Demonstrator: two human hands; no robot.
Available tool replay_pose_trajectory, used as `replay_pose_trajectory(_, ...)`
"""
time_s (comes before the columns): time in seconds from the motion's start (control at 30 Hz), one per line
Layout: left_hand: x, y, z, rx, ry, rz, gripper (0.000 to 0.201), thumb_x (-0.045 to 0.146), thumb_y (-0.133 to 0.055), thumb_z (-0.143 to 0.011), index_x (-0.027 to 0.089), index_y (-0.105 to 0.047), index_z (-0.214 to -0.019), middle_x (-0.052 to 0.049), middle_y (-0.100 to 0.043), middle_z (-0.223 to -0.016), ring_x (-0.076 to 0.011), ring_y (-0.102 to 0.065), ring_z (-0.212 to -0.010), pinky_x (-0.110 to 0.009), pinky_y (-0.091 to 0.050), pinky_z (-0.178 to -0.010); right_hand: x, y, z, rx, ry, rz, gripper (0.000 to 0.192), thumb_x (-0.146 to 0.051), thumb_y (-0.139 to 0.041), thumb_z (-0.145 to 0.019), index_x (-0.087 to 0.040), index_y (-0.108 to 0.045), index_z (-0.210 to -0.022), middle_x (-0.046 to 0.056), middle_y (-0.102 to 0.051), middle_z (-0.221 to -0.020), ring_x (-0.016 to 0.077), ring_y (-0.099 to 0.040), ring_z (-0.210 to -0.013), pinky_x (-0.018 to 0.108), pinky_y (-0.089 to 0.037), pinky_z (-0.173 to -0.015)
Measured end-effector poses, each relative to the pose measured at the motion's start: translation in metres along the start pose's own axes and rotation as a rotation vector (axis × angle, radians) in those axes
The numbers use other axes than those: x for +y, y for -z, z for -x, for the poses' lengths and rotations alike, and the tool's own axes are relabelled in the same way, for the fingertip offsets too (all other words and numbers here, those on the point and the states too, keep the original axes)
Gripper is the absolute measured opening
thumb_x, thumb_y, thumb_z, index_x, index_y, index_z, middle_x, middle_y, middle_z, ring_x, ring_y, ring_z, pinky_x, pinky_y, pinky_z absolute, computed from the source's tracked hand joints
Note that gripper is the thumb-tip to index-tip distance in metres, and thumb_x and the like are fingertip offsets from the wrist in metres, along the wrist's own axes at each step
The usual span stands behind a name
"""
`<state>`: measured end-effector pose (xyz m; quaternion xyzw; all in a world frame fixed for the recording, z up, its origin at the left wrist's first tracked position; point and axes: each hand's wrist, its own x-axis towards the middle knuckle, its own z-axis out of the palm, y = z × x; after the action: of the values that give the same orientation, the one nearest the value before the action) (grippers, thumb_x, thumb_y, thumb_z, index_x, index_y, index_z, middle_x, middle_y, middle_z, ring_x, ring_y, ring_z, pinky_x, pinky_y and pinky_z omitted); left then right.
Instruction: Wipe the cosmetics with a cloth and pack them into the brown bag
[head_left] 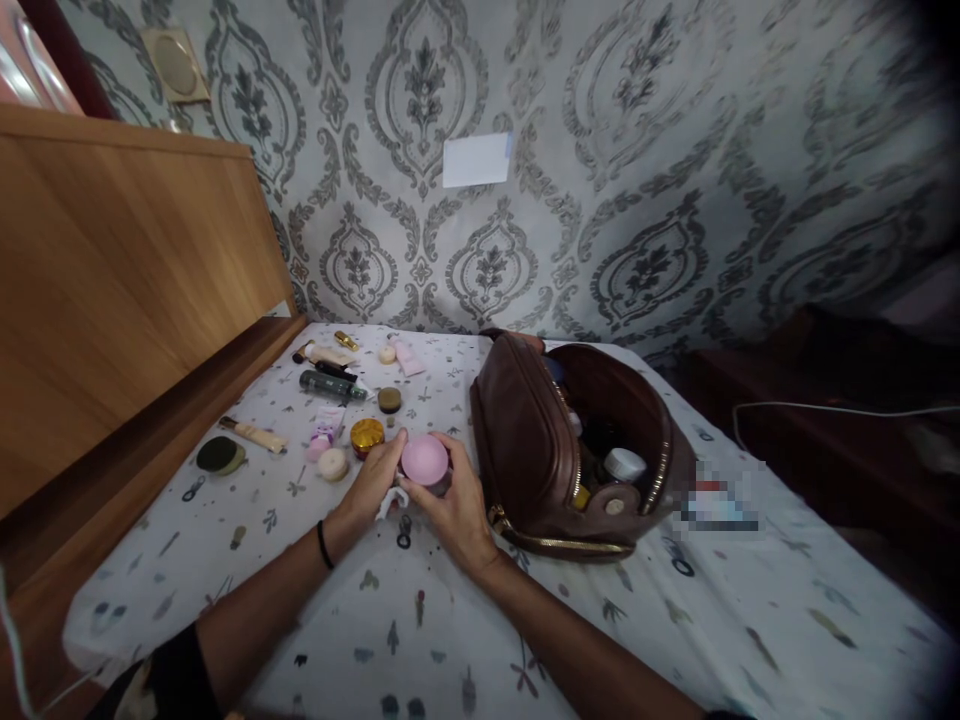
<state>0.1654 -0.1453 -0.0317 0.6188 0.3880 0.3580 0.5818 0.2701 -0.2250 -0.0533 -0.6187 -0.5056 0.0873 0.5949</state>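
Mid-scene, over patterned cloth (pixel 435 640), L hand (pixel 377 477) & R hand (pixel 463 508) hold pink-topped jar (pixel 424 459), w/ white scrap (pixel 392 499) at L hand; open brown bag (pixel 525 440) just to R, gold jar (pixel 367 434) just to L

Wall (pixel 491 260), one, spanning ten to two o'clock, papered in grey damask medallions on a pale ground, with a blank white rectangle (pixel 477 160) at twelve and a square beige fixture with a round centre (pixel 177 66) at ten. Furniture: wooden cabinet side (pixel 127 230), warm brown, between nine and ten o'clock, a brown wooden ledge (pixel 172 465) along its foot; flat surface at six o'clock, under a white printed cloth (pixel 450 640); dark reddish-brown piece (pixel 847 440) at three o'clock, details lost in shadow, crossed by a white cable (pixel 840 405). Light: subdued, wall palest about twelve, darkening towards two and three o'clock.
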Motion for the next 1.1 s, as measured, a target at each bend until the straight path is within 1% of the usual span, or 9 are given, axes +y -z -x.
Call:
replay_pose_trajectory(0.17,0.002,0.008,0.002,-0.011,-0.043,-0.120,0.035,0.051,-0.059,-0.083,0.018,-0.068,-0.090,-0.009,-0.068,-0.093,-0.0235,-0.063,-0.097,-0.031,-0.050,-0.086,0.001,-0.002,0.001,0.008,0.004,-0.002,0.055,-0.038,-0.076,-0.074,-0.018,-0.055,-0.120,0.010,-0.065,-0.113,0.0255,-0.063,-0.105,0.038,-0.052,-0.093)
replay_pose_trajectory(0.27,0.007,0.009,0.003,-0.019,-0.037,-0.149,0.034,0.049,-0.056,-0.086,0.017,-0.068,-0.088,-0.010,-0.070,-0.096,-0.0253,-0.063,-0.102,-0.034,-0.049,-0.091,0.001,-0.003,0.002,0.011,0.016,-0.007,0.054,-0.037,-0.076,-0.074,-0.019,-0.054,-0.120,0.010,-0.065,-0.114,0.0255,-0.063,-0.105,0.038,-0.052,-0.093)
replay_pose_trajectory(0.37,0.010,0.007,0.003,-0.024,-0.024,-0.171,0.036,0.049,-0.052,-0.087,0.017,-0.067,-0.082,-0.012,-0.071,-0.094,-0.0263,-0.063,-0.101,-0.034,-0.049,-0.089,0.001,-0.004,0.002,0.009,0.029,-0.010,0.053,-0.036,-0.075,-0.074,-0.019,-0.054,-0.120,0.009,-0.065,-0.113,0.0253,-0.063,-0.105,0.039,-0.052,-0.093)
replay_pose_trajectory(0.5,0.010,0.005,0.001,-0.010,-0.021,-0.191,0.033,0.048,-0.052,-0.086,0.018,-0.066,-0.081,-0.010,-0.071,-0.093,-0.0249,-0.063,-0.101,-0.033,-0.049,-0.090,0.001,-0.003,0.003,0.003,0.031,-0.009,0.054,-0.035,-0.075,-0.075,-0.018,-0.053,-0.121,0.010,-0.065,-0.113,0.0253,-0.063,-0.105,0.039,-0.052,-0.093)
replay_pose_trajectory(0.63,0.010,0.003,-0.001,-0.006,-0.022,-0.206,0.035,0.047,-0.048,-0.087,0.019,-0.064,-0.075,-0.008,-0.070,-0.082,-0.0245,-0.063,-0.095,-0.034,-0.050,-0.086,0.002,-0.003,0.003,-0.003,0.032,-0.002,0.054,-0.036,-0.075,-0.075,-0.019,-0.053,-0.121,0.010,-0.065,-0.113,0.0252,-0.063,-0.104,0.039,-0.052,-0.093)
replay_pose_trajectory(0.77,0.011,0.002,-0.001,-0.007,-0.037,-0.211,0.032,0.044,-0.048,-0.086,0.018,-0.064,-0.076,-0.008,-0.070,-0.084,-0.0230,-0.063,-0.091,-0.033,-0.049,-0.086,0.004,-0.005,0.003,0.010,0.040,0.015,0.053,-0.036,-0.074,-0.076,-0.019,-0.053,-0.121,0.010,-0.064,-0.113,0.0252,-0.063,-0.105,0.039,-0.052,-0.093)
replay_pose_trajectory(0.83,0.011,0.002,-0.002,-0.010,-0.047,-0.214,0.033,0.044,-0.049,-0.087,0.018,-0.063,-0.073,-0.007,-0.069,-0.080,-0.0223,-0.062,-0.087,-0.032,-0.050,-0.083,0.005,-0.005,0.004,0.014,0.054,0.026,0.052,-0.036,-0.073,-0.077,-0.019,-0.053,-0.122,0.010,-0.064,-0.113,0.0252,-0.063,-0.106,0.040,-0.051,-0.094)
replay_pose_trajectory(0.93,0.006,0.003,-0.003,-0.013,-0.061,-0.218,0.037,0.047,-0.046,-0.088,0.019,-0.062,-0.071,-0.005,-0.066,-0.072,-0.0216,-0.061,-0.080,-0.032,-0.051,-0.077,0.004,-0.005,0.004,0.020,0.092,0.048,0.053,-0.036,-0.073,-0.078,-0.019,-0.052,-0.123,0.011,-0.064,-0.115,0.0259,-0.062,-0.108,0.041,-0.051,-0.095)
replay_pose_trajectory(1.1,-0.003,0.004,-0.002,-0.002,-0.101,-0.198,0.046,0.058,-0.043,-0.091,0.019,-0.062,-0.073,-0.007,-0.066,-0.077,-0.0220,-0.060,-0.083,-0.032,-0.051,-0.077,-0.001,-0.002,0.001,0.059,0.118,0.083,0.051,-0.034,-0.073,-0.078,-0.019,-0.053,-0.122,0.012,-0.062,-0.116,0.0273,-0.059,-0.110,0.043,-0.048,-0.097)
